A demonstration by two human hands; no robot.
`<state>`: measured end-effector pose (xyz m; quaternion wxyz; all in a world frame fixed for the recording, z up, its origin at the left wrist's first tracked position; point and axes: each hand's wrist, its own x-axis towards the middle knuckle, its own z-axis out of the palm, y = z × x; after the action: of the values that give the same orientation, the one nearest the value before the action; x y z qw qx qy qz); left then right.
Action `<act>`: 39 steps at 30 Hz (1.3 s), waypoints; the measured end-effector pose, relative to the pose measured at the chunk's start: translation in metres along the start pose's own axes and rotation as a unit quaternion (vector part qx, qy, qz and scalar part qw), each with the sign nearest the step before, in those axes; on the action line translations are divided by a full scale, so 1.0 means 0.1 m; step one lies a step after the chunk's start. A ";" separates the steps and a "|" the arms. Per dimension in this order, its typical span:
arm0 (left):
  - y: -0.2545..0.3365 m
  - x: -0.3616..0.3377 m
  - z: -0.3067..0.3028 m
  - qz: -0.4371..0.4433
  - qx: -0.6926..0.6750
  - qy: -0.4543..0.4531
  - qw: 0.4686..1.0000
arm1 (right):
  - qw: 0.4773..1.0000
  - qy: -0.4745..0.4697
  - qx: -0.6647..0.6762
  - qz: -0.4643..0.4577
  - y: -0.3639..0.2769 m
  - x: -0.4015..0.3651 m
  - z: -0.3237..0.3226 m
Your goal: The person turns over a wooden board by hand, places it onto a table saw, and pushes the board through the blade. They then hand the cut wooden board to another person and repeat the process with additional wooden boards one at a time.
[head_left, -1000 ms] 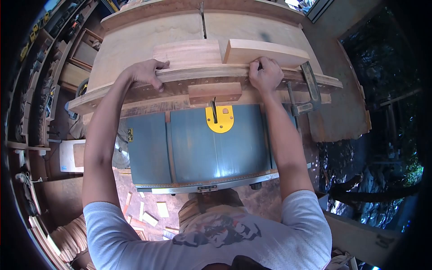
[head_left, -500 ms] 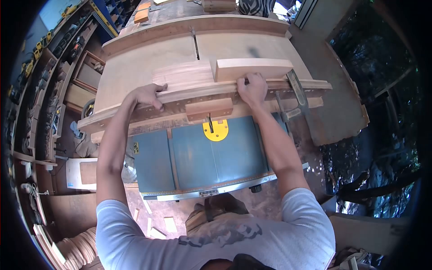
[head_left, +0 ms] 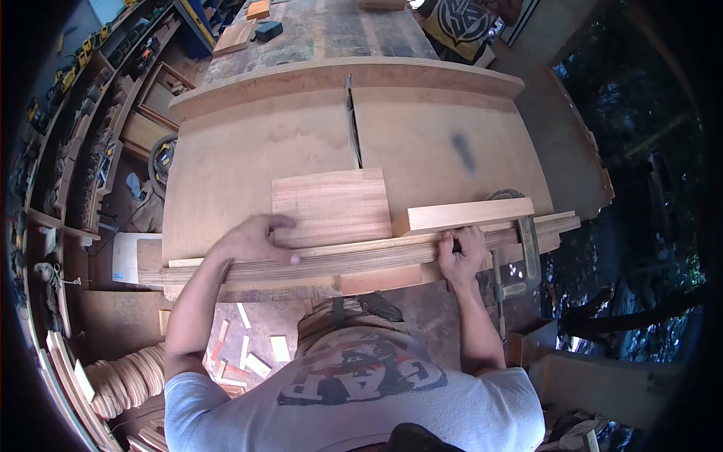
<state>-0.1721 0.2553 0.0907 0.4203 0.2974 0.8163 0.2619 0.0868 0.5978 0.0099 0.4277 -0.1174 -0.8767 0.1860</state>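
My left hand (head_left: 254, 242) grips the left part of a long laminated wooden fence (head_left: 354, 260), thumb on its top and fingers over its far side. My right hand (head_left: 462, 252) is curled over the same fence farther right, close to a pale wood block (head_left: 467, 216). That block lies along the fence, and a metal bar clamp (head_left: 529, 252) sits at its right end. Between my hands, a reddish-brown board (head_left: 335, 203) rests flat on the plywood sled (head_left: 226, 162) against the fence. A dark slot (head_left: 355, 139) runs from the board to the far fence (head_left: 422, 79).
Behind the sled stands a worktable (head_left: 324, 38) with a dark box-like item (head_left: 268, 31) and wood pieces. Shelves of tools (head_left: 83, 113) line the left side. Wood offcuts (head_left: 280, 349) litter the floor near my body. A ribbed hose coil (head_left: 128, 380) lies lower left.
The sled has come toward my body with both hands on its near fence. It now hides the blue saw table, yellow insert and blade seen earlier. The board and block came along.
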 end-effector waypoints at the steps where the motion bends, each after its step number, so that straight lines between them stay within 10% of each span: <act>1: -0.03 0.04 -0.04 0.000 0.006 0.039 0.999 | 1.000 0.000 0.001 0.000 -0.02 -0.05 -0.02; 4: -0.36 0.55 -0.22 0.107 0.203 0.317 0.920 | 1.000 0.013 -0.006 -0.006 -0.06 -0.07 -0.06; 9: -0.51 0.89 -0.24 0.035 0.191 0.153 0.969 | 1.000 -0.006 0.022 -0.009 -0.04 -0.12 -0.13; 15: -0.24 0.37 -0.29 0.087 0.017 0.281 0.956 | 0.999 0.006 0.026 -0.034 -0.34 -0.10 -0.37; 18: 0.11 -0.16 -0.09 0.071 0.020 0.171 0.983 | 0.998 0.007 0.050 -0.028 -0.61 -0.09 -0.54; 24: 0.30 -1.10 0.34 0.339 0.276 0.420 0.795 | 0.986 -0.080 -0.002 -0.144 -1.33 0.28 -0.63; 33: 0.86 -1.88 0.45 0.466 0.304 0.428 0.712 | 0.924 -0.079 -0.094 -0.361 -1.73 1.39 -1.06; 36: 0.84 -1.49 0.66 0.556 0.185 0.473 0.658 | 0.937 -0.127 -0.161 -0.282 -1.48 1.53 -1.36; 39: 0.70 -1.34 0.82 0.489 0.163 0.476 0.713 | 0.936 -0.152 -0.255 -0.189 -0.95 1.79 -1.52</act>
<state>-0.0220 0.2237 0.1677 -0.2650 0.5546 0.6794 0.4008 0.0942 0.6116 0.2632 0.2724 -0.0255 -0.9553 -0.1123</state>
